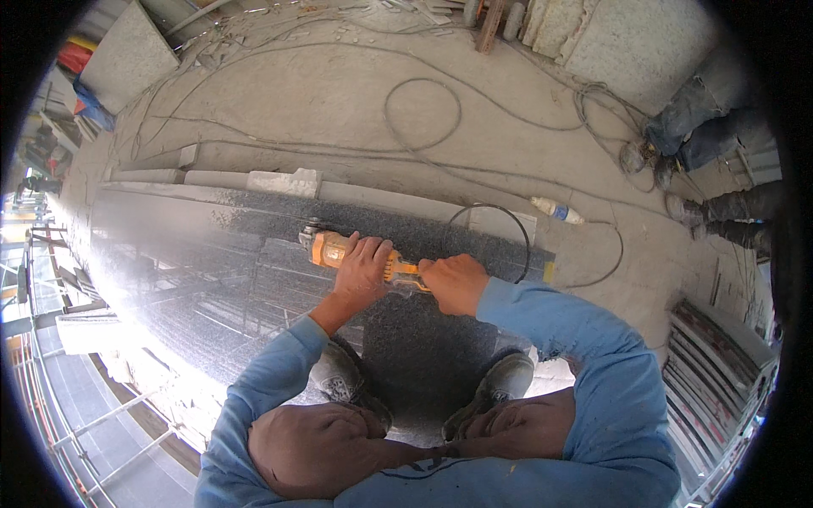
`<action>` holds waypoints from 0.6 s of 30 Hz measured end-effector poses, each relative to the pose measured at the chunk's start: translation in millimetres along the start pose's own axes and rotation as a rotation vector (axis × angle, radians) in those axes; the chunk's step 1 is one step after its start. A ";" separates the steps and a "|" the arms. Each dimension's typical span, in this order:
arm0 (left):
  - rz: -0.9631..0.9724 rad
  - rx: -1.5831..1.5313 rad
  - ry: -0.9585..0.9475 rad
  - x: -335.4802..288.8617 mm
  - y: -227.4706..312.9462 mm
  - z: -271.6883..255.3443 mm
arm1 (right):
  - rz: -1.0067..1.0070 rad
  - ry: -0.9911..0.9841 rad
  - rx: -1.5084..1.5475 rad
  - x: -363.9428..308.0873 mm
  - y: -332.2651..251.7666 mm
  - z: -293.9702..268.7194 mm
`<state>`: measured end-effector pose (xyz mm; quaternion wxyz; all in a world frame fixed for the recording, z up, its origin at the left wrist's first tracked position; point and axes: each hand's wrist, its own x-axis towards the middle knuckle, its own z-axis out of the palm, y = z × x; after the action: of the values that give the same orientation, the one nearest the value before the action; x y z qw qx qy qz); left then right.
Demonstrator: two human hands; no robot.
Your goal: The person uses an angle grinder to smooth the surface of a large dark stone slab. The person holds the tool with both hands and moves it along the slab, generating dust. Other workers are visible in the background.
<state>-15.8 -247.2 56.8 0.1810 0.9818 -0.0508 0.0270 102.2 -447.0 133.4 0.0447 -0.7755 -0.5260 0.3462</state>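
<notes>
An orange angle grinder (333, 250) lies across the middle of the view, its metal head pointing left over a dark polished stone slab (212, 279). My left hand (364, 269) is wrapped over the grinder's body, just behind the head. Farther back, my right hand (456, 283) grips the orange rear handle. A black cord (529, 245) loops up from the tool's rear end. The disc is mostly hidden under the head, so I cannot tell whether it touches the slab. Pale dust covers much of the stone.
My shoes (339, 372) stand on the slab. A white-and-blue cable connector (556, 210) and long cables (423, 152) lie on the dusty floor beyond. Another person's legs (711, 127) are at the far right. Slabs (711, 389) are stacked at right; metal railings (110, 457) run along the left.
</notes>
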 end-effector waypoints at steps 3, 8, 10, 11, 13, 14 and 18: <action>-0.020 -0.006 0.013 0.3 -4.2 -0.2 | -0.033 0.033 -0.004 3.6 -1.6 -2.2; -0.020 0.037 0.004 -1.4 -15.2 -4.7 | -0.062 0.068 0.006 20.4 0.0 11.6; -0.021 0.058 0.003 -3.9 -22.4 -2.1 | -0.076 0.071 -0.002 25.7 -2.0 12.6; -0.020 0.068 0.000 -4.6 -25.1 -1.5 | -0.078 0.064 -0.011 27.9 -2.9 12.7; -0.018 0.079 0.002 -6.0 -30.2 -0.4 | -0.098 0.106 -0.062 29.7 -3.7 15.9; -0.016 0.082 0.008 -6.1 -32.6 -0.5 | -0.117 0.154 -0.104 29.6 -4.5 19.5; -0.041 0.077 -0.034 -6.6 -34.6 -1.8 | -0.110 0.267 -0.251 35.4 -5.5 37.9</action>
<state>-18.6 -213.9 45.8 0.1429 0.9892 -0.0327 0.0085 83.0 -425.8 89.8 0.0357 -0.7842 -0.5960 0.1690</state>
